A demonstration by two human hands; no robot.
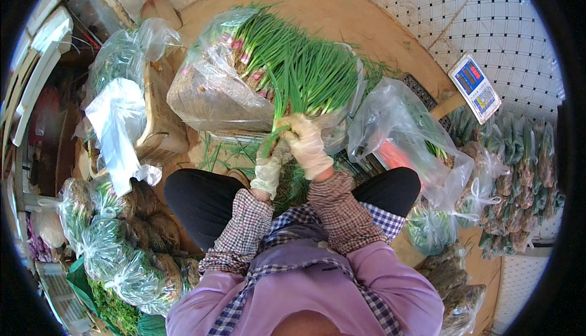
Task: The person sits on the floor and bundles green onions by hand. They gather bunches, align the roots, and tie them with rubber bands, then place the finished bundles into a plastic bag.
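In the middle of the head view, both of my hands wear pale, dirt-marked gloves and are close together. My left hand (271,164) is lower, its fingers around the lower part of a small bunch of green onions (280,115). Against the same bunch, my right hand (306,141) has its fingers bent at the stalks and a folded green leaf. Just beyond stands a large plastic-lined load of green onions (316,75), with pink-white bulbs and rooty ends toward the left. Trimmed green leaves (293,185) lie below my hands, between my knees.
A plastic crate (160,111) with white bags stands at left. Bagged bundles (110,240) lie lower left. At right are an open clear bag (393,116), a scale display (474,87) and several hanging bagged bunches (526,166). A shovel (160,8) leans at the back wall.
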